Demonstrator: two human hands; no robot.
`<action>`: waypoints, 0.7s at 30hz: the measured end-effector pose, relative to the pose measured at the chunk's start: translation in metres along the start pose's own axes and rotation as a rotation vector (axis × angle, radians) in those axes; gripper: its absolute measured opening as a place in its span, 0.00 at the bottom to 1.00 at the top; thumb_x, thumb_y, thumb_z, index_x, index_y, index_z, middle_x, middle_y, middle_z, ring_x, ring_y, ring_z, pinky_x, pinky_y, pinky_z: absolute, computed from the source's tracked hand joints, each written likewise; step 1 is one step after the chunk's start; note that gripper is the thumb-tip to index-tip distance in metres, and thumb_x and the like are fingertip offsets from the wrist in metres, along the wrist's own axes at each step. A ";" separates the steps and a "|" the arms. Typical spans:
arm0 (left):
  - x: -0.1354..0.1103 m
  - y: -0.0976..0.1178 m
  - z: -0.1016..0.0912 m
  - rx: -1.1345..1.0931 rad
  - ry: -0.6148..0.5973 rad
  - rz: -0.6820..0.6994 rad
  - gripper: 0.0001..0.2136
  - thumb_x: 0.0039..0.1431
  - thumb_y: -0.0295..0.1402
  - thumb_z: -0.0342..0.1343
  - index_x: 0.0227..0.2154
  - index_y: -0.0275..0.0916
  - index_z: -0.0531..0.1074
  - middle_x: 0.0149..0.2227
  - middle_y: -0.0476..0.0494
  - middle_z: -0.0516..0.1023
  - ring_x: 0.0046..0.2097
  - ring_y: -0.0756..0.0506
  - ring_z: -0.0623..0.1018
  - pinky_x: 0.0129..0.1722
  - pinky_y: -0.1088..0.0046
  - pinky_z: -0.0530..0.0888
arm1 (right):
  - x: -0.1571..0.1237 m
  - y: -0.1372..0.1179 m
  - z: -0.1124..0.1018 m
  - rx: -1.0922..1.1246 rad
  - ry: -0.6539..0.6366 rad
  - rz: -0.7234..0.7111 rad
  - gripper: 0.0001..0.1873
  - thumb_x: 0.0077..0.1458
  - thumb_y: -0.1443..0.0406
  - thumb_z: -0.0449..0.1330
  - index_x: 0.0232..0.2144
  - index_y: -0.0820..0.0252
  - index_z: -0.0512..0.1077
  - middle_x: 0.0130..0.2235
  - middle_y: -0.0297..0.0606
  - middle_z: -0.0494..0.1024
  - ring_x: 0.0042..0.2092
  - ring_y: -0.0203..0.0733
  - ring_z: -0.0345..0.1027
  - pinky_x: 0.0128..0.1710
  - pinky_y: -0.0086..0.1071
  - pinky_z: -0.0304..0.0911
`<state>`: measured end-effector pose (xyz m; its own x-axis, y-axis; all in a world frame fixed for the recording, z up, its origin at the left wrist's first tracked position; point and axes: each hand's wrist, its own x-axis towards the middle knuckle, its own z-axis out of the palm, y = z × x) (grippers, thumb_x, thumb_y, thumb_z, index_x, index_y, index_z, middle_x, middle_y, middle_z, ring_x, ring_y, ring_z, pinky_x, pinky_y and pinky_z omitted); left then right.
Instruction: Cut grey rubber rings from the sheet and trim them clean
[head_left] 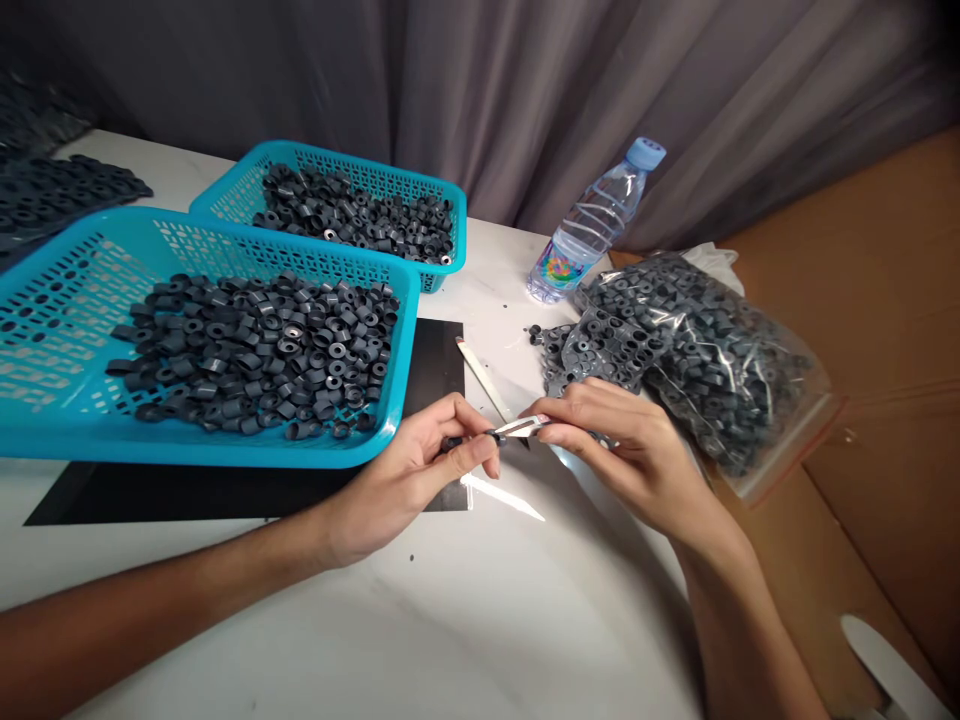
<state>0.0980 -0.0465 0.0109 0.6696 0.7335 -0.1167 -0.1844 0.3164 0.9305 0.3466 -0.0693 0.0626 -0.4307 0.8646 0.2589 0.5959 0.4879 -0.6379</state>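
Observation:
My left hand point(424, 465) pinches a small dark grey rubbery ring point(495, 437) between thumb and fingers. Its far side is partly covered by the fingertips. My right hand point(619, 445) is closed on a slim silver tool point(520, 426), whose narrow tip meets the ring; whether it is a blade or tweezers I cannot tell. Just behind the fingers, a pale thin strip-like stick point(484, 378) lies on the table. Beyond my right hand is a perforated grey sheet of ring parts point(615, 345), partly hidden by that hand.
Two blue baskets point(409, 340) of grey rings stand at left, the nearer on a black mat point(187, 495). A water bottle point(589, 235) leans in view behind. At right lies a clear zip bag point(739, 370) of grey parts, beside cardboard point(877, 300). Grey sheets point(67, 195) lie far left.

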 end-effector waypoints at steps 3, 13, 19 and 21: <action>0.000 0.000 0.000 0.007 -0.005 0.001 0.08 0.74 0.39 0.57 0.41 0.42 0.67 0.37 0.51 0.77 0.42 0.47 0.71 0.44 0.67 0.64 | 0.000 0.000 0.000 -0.022 0.012 -0.020 0.09 0.70 0.68 0.63 0.50 0.60 0.82 0.37 0.38 0.81 0.36 0.41 0.65 0.40 0.36 0.59; 0.000 0.002 0.000 0.019 -0.003 0.016 0.08 0.74 0.39 0.57 0.42 0.42 0.67 0.37 0.50 0.78 0.43 0.46 0.73 0.44 0.67 0.65 | 0.000 0.000 0.000 -0.053 0.028 -0.064 0.10 0.69 0.68 0.65 0.50 0.61 0.81 0.36 0.38 0.80 0.35 0.41 0.64 0.39 0.37 0.59; 0.001 0.000 -0.001 0.036 -0.006 0.025 0.08 0.74 0.39 0.57 0.41 0.42 0.68 0.37 0.50 0.78 0.42 0.47 0.72 0.43 0.68 0.64 | 0.000 -0.001 -0.001 -0.069 0.032 -0.071 0.09 0.68 0.68 0.65 0.50 0.62 0.81 0.36 0.38 0.80 0.35 0.41 0.65 0.39 0.37 0.59; 0.001 0.000 -0.001 0.029 -0.007 0.019 0.08 0.74 0.39 0.57 0.40 0.42 0.68 0.37 0.50 0.78 0.42 0.47 0.72 0.43 0.68 0.64 | 0.000 0.000 -0.001 -0.070 0.032 -0.077 0.10 0.68 0.68 0.65 0.50 0.62 0.81 0.36 0.38 0.80 0.35 0.40 0.66 0.39 0.37 0.59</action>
<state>0.0978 -0.0454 0.0105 0.6713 0.7348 -0.0966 -0.1762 0.2848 0.9423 0.3469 -0.0695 0.0630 -0.4556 0.8271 0.3292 0.6080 0.5593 -0.5635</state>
